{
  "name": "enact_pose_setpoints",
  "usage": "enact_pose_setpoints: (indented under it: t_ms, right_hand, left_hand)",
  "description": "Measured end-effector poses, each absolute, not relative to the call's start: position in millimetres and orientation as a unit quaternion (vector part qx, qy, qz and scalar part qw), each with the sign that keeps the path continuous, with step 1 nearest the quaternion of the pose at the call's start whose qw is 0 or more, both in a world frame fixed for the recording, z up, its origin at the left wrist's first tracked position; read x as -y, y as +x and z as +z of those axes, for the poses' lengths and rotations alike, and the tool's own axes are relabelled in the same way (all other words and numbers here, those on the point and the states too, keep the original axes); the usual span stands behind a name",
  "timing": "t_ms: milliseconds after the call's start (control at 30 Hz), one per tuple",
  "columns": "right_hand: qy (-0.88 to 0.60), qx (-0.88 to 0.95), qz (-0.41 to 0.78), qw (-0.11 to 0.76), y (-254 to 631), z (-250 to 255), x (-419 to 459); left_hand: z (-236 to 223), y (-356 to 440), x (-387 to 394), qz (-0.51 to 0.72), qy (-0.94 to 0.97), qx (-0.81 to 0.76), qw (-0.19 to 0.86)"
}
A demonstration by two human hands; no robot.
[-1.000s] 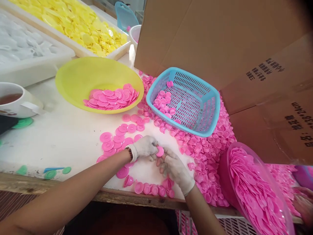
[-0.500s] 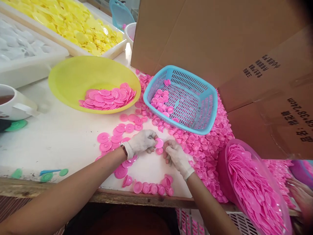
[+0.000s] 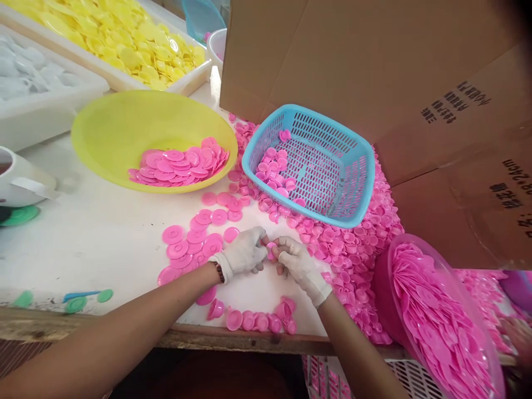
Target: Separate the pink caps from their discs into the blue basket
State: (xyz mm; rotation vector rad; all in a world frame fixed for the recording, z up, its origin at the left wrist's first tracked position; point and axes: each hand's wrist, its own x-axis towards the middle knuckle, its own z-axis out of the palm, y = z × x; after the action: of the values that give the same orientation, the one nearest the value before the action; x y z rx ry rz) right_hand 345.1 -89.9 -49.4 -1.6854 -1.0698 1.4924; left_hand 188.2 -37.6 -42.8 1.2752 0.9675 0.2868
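Note:
In white fabric gloves, my left hand (image 3: 245, 253) and my right hand (image 3: 300, 267) meet over the white tabletop. Both pinch a small round pink plastic piece (image 3: 271, 251) between their fingertips. The fingers cover much of it, so I cannot tell whether it is a saucer, a cup or both together. Flat pink saucers (image 3: 178, 249) lie loose left of my left hand. Along the front edge sits a row of small pink cups (image 3: 261, 321). A large heap of pink cups (image 3: 353, 271) spreads just right of my right hand.
A yellow bowl (image 3: 108, 130) of pink saucers and a blue basket (image 3: 349, 149) with several cups stand behind my hands. Cardboard boxes (image 3: 332, 61) wall off the back right. A tilted pink tub (image 3: 384, 282) of saucers leans at right, near another person's blurred hand (image 3: 517, 332).
My hands have come together; the pink saucer held out by my left hand is now mostly covered by fingers of both hands. The other person's hand at far right has moved lower.

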Motion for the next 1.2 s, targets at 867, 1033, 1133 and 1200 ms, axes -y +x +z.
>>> enact_pose_setpoints:
  t_ms: [867, 1033, 1133, 1200]
  right_hand:
    - [-0.569, 0.349, 0.713, 0.215, 347.4, -42.8, 55.0]
    - [-0.579, 0.356, 0.697, 0.227, 350.1, -51.4, 61.5]
    - [-0.573, 0.358, 0.699, 0.235, 348.8, -48.4, 59.5]
    - [-0.566, 0.345, 0.715, 0.224, 347.3, -44.3, 56.3]
  left_hand:
    - [-53.2, 186.7, 17.3, 0.120, 0.481, -0.438, 0.750]
    - [-50.8, 188.5, 17.8, 0.129, 0.507, -0.442, 0.729]
    - [-49.0, 189.6, 18.6, 0.121, 0.523, -0.460, 0.707]
    - [-48.0, 188.4, 19.9, 0.119, 0.533, -0.460, 0.700]
